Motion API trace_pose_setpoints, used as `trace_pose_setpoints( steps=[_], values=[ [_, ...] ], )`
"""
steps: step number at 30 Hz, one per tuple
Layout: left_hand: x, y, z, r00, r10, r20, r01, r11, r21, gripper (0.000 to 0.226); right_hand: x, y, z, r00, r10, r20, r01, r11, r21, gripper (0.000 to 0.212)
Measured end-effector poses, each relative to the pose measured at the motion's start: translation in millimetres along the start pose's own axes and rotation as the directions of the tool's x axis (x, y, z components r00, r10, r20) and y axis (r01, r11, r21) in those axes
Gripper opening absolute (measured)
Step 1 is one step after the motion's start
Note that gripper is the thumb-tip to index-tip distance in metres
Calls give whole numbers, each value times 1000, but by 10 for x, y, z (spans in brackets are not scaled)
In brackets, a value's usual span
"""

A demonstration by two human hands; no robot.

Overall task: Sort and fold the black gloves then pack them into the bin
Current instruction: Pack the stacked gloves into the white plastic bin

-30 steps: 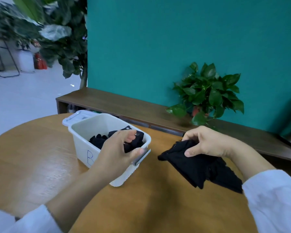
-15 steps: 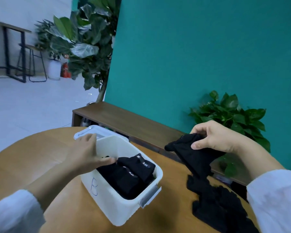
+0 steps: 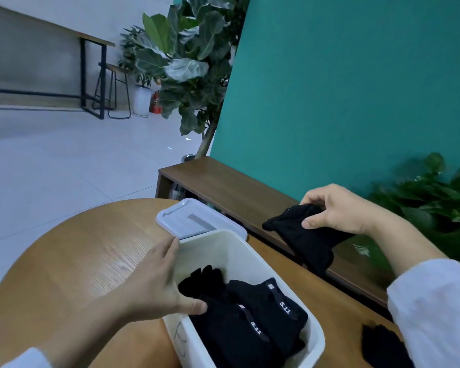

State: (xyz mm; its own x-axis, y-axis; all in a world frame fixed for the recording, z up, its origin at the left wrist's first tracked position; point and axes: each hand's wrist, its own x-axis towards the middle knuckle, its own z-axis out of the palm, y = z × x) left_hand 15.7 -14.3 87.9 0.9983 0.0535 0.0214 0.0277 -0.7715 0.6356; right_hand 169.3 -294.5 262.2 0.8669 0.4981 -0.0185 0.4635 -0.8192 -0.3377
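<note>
1. The left hand (image 3: 157, 282) rests on the left rim of the white bin (image 3: 314, 338), fingers straight, thumb inside.
2. The right hand (image 3: 337, 211) has its grip pinched on a black glove (image 3: 303, 237), raised to the right of the bin.
3. Folded gloves (image 3: 252, 314) lie in the bin on the near worktop (image 3: 72, 258).

Folded gloves (image 3: 252, 322) are packed in the bin (image 3: 314, 338) on the counter (image 3: 72, 256), its lid (image 3: 197, 221) behind it.
</note>
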Motion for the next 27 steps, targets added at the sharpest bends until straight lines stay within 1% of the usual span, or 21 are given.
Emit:
trace_pose_setpoints(
  steps=[3, 6, 11, 15, 19, 23, 27],
  values=[
    [30, -63, 30, 999, 2, 37, -2, 1000, -1, 147, 249, -121, 122, 999, -48, -4, 48, 998, -32, 17],
    [21, -151, 30, 998, 24, 66, -24, 1000, -1, 138, 435, -315, 293, 993, -120, 10, 120, 987, -108, 18],
    [-45, -265, -3, 988, 73, 133, -67, 996, -51, 147, 558, -640, 542, 965, -250, 79, 262, 941, -214, 16],
    [-53, -301, -3, 986, 93, 135, -80, 992, -96, 151, 570, -758, 779, 928, -317, 195, 365, 879, -308, 17],
    [-17, -262, 4, 984, 103, 143, -83, 987, -137, 150, 541, -837, 1053, 875, -346, 339, 455, 827, -330, 22],
    [-11, -226, 7, 982, 98, 162, -70, 983, -172, 143, 515, -893, 1295, 825, -323, 464, 502, 796, -339, 30],
    [-18, -235, 11, 980, 95, 173, -65, 984, -169, 145, 518, -879, 1485, 788, -307, 533, 527, 784, -328, 35]
  ],
)
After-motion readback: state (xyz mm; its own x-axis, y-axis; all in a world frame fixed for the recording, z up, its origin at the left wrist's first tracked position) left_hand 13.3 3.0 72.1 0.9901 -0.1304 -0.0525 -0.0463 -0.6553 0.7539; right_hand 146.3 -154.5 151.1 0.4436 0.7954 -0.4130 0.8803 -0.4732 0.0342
